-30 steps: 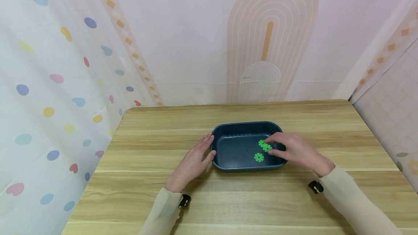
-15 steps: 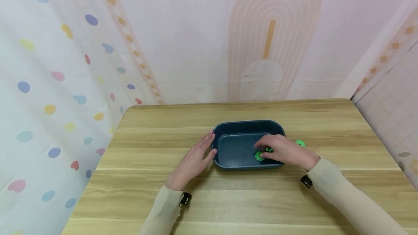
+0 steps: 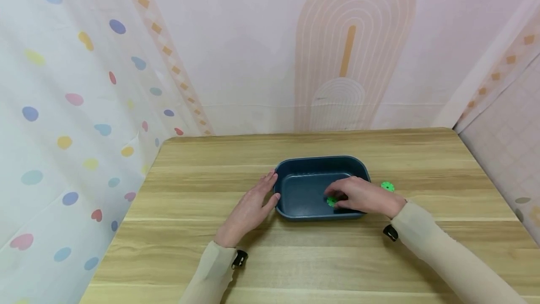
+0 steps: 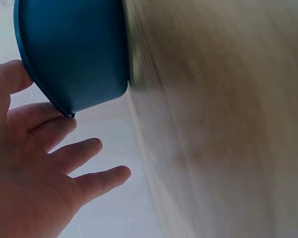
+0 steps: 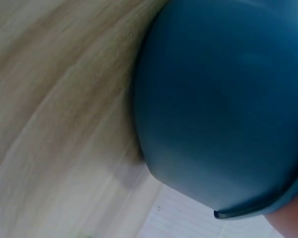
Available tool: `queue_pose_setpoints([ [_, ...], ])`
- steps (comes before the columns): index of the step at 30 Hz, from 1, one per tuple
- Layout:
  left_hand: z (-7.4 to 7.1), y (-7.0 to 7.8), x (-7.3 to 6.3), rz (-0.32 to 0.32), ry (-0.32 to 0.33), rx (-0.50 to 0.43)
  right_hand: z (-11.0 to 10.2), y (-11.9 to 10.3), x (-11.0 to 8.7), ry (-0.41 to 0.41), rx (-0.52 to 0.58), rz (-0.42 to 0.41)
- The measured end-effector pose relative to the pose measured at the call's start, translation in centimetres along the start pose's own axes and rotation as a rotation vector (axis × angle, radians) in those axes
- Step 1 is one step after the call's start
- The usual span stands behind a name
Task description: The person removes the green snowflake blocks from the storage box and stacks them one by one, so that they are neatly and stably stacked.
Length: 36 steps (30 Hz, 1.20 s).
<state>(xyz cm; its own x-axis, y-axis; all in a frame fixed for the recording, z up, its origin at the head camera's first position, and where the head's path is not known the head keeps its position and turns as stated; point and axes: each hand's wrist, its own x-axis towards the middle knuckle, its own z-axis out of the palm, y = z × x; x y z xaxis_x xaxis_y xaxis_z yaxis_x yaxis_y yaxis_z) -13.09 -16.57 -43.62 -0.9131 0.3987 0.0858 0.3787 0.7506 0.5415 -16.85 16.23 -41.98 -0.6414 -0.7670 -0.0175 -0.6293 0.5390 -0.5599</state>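
A dark blue oblong basin (image 3: pixel 301 201) rests on the wooden table. My left hand (image 3: pixel 250 208) touches its left end, thumb and fingertips at the rim; in the left wrist view two fingers of this hand (image 4: pixel 35 148) extend past the basin (image 4: pixel 74 44). My right hand (image 3: pixel 363 196) reaches in over the right end, its fingers curled and the thumb below, around a small green notched interlocking disc (image 3: pixel 331 201). That hand covers part of the basin floor. Another green disc (image 3: pixel 387 186) lies on the table just right of the basin.
The wood-grain table (image 3: pixel 211 158) runs back to a patterned curtain (image 3: pixel 253 60). A dotted curtain (image 3: pixel 84 154) hangs along its left side. Black bands sit at both wrists. The basin's outer wall (image 5: pixel 213 109) fills much of the right wrist view.
My right hand has moved left and deeper into the basin, hiding two discs seen there earlier. The disc on the table, out of sight a second ago, now shows. My left hand stays put.
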Motion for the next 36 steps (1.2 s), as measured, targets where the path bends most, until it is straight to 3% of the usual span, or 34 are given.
queue_pose_setpoints([
  [12,0.0,0.0,0.1,0.003,-0.001,0.001,-0.1,0.5,1.1,-0.005,0.129,-0.013],
  [20,-0.1,0.1,0.0,0.009,-0.004,0.009,-0.5,0.5,1.4,0.064,0.035,0.041],
  [36,-0.1,0.2,0.0,0.012,-0.005,0.016,0.2,0.7,2.3,0.007,-0.047,0.057],
])
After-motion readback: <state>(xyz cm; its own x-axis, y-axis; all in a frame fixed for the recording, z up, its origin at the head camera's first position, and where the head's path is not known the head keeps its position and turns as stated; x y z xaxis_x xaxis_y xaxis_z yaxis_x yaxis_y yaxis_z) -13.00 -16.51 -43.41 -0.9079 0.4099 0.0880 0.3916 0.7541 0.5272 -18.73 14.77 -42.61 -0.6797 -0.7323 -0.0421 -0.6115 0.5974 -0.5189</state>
